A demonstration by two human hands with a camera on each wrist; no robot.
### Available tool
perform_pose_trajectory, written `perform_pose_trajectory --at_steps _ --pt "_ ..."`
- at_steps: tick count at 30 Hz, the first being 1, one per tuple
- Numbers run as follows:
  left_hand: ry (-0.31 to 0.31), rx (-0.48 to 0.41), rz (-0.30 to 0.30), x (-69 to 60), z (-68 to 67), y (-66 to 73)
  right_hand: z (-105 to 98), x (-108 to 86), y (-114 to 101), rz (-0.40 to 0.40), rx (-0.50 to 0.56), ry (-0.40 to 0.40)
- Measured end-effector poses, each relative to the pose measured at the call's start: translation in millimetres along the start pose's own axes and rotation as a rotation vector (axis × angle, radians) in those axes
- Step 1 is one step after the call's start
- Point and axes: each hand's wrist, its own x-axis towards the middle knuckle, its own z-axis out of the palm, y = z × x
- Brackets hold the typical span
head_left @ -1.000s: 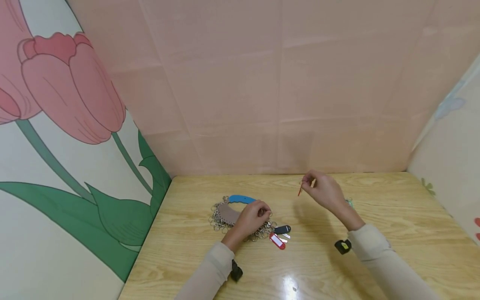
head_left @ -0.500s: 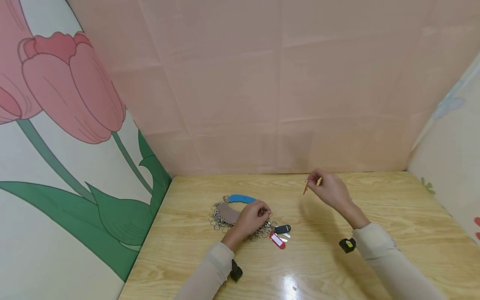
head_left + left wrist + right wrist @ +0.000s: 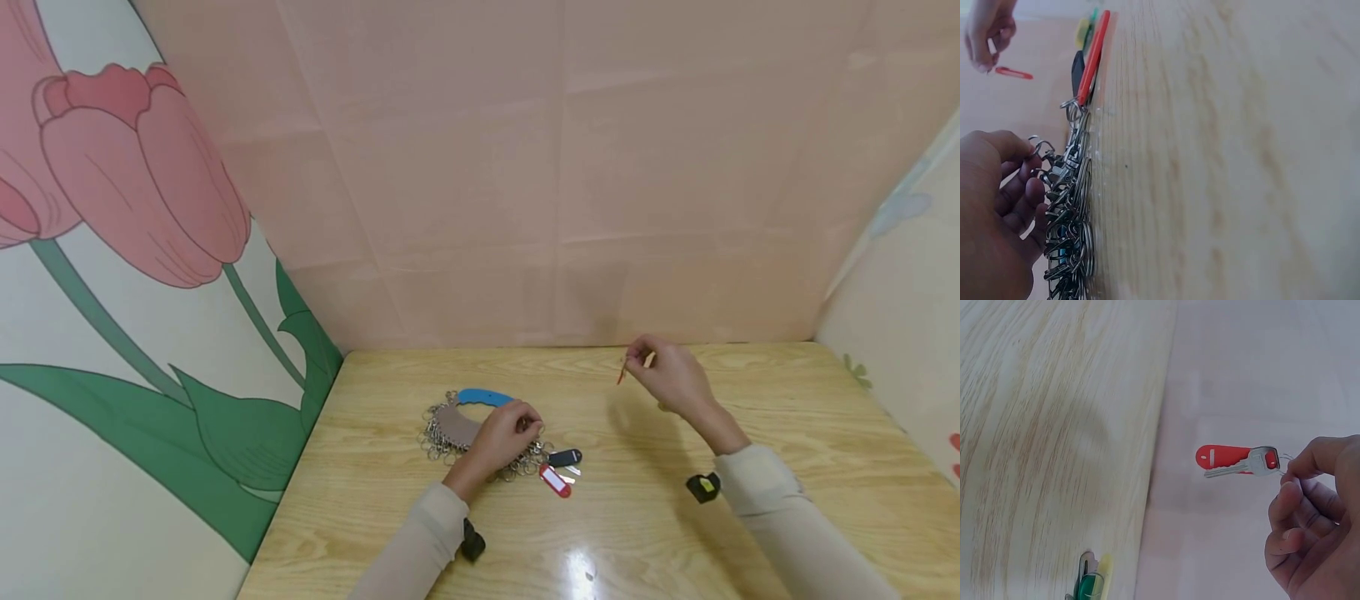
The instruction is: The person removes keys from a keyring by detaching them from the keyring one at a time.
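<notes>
Above the table, my right hand [image 3: 675,379] pinches the small metal ring of a red key tag [image 3: 1225,455] between thumb and index finger. A silver key [image 3: 1250,464] hangs on that ring beside the tag. My left hand [image 3: 501,440] rests over a curved key holder with a brown plate [image 3: 455,427] and blue handle [image 3: 483,397], partly hiding it. In the left wrist view, its thumb and index finger pinch a metal ring [image 3: 1045,149] at the holder's clips [image 3: 1069,181]. Another red tag [image 3: 555,482] and a dark tag [image 3: 564,457] lie at the holder's right end with keys.
Green [image 3: 1089,586] and yellow [image 3: 1106,569] tags lie on the wooden table [image 3: 630,533], hidden behind my right arm in the head view. A pink sheet [image 3: 465,183] stands along the table's back edge. A tulip-patterned wall [image 3: 150,350] bounds the left side.
My right hand has moved to the right, carrying the red key tag and its key. The left hand and the holder have stayed put.
</notes>
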Motion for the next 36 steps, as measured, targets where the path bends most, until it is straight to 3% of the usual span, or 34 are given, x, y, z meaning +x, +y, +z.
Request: perform_pose_trajectory --at_steps 26,36 --pt "-0.006 -0.021 -0.024 -1.0 -0.6 2.3 -12 -5.1 20 0.019 -0.02 0.008" --pt "-0.013 -0.027 -0.02 -1.3 -1.2 3.1 -12 -11.0 29 0.055 -0.02 -0.025"
